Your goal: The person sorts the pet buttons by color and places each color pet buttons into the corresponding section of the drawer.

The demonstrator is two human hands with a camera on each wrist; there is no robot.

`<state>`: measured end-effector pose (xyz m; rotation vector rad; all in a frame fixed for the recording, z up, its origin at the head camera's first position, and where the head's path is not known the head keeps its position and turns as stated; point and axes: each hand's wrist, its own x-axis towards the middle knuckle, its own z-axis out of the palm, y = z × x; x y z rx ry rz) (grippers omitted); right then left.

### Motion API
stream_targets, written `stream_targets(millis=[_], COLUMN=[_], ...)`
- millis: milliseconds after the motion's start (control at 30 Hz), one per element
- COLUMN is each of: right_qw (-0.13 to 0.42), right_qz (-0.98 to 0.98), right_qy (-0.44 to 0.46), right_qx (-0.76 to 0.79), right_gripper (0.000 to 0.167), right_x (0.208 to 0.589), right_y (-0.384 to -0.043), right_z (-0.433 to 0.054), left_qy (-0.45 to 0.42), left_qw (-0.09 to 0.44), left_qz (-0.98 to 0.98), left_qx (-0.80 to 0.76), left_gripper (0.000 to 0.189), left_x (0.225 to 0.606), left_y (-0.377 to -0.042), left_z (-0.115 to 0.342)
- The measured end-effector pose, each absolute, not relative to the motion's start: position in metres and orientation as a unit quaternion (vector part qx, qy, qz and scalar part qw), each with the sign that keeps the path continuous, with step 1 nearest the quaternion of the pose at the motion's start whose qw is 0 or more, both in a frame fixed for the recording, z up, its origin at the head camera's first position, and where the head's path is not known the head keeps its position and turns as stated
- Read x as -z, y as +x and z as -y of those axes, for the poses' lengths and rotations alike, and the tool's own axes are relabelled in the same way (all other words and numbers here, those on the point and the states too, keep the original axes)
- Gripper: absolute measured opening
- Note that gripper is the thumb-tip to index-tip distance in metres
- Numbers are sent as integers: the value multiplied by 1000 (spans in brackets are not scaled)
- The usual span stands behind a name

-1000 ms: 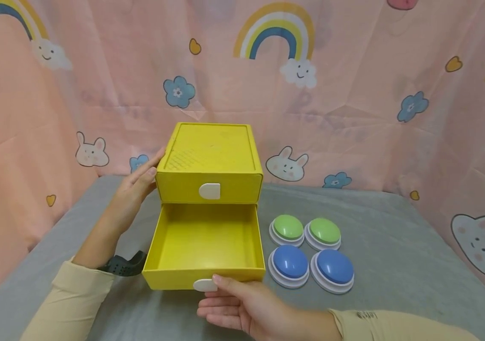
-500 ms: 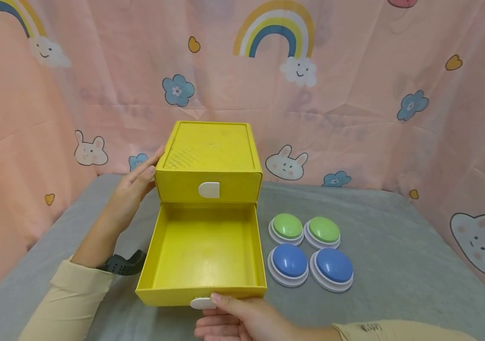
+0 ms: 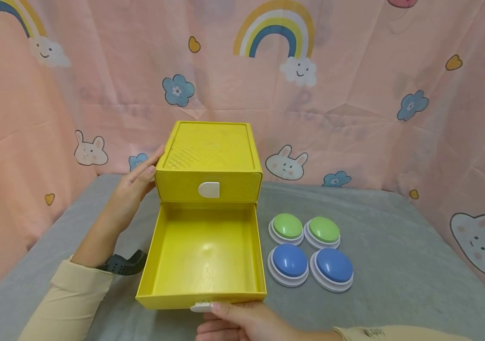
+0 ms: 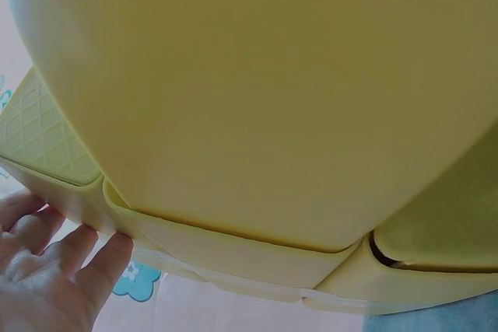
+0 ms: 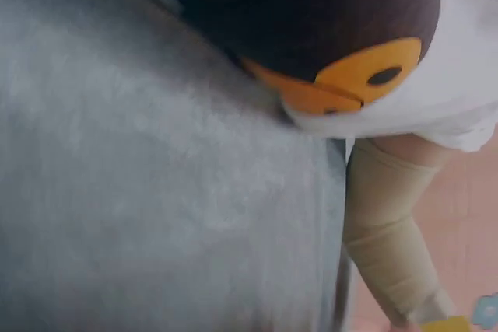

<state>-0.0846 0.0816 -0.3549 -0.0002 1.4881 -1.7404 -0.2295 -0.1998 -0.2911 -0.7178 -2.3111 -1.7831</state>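
A yellow two-drawer box [image 3: 210, 147] stands on the grey cloth, its upper drawer [image 3: 182, 187] closed. The lower drawer [image 3: 206, 251] is pulled well out toward me, and its inside is bare. My right hand [image 3: 246, 322] pinches the white handle [image 3: 201, 307] at the drawer's front, thumb on top and fingers below. Against the box's left side rests my left hand [image 3: 129, 194], fingers extended. In the left wrist view, the fingertips of that hand [image 4: 58, 270] touch the box's edge, while the drawer's side fills most of the picture. The right wrist view does not show the handle.
To the right of the drawer sit two green dome buttons [image 3: 288, 226] and two blue dome buttons [image 3: 290, 260] on white bases. A pink patterned curtain [image 3: 353, 94] hangs behind and at both sides of the grey cloth surface [image 3: 395, 265].
The lower drawer has slid farther out toward me, with my right hand moving along on its handle. My left hand has kept its place on the box's side. The dome buttons have not moved.
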Motion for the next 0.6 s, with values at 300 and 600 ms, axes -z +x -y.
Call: stream_targets(millis=[300,600], right_qw=[323,-26], right_qz=[-597,-719], right_qy=[-145,-188], right_qx=[720,668], right_gripper=[37,24], right_x=[313,287], right_y=[-81,-129], right_z=[-110,-150], left_qy=[-240,-239], left_qw=[67,66], left_qz=[763,765], left_qx=[596,594], left_gripper=[54,55], left_x=[292,292], left_y=[-231,-230], left_z=[202,201])
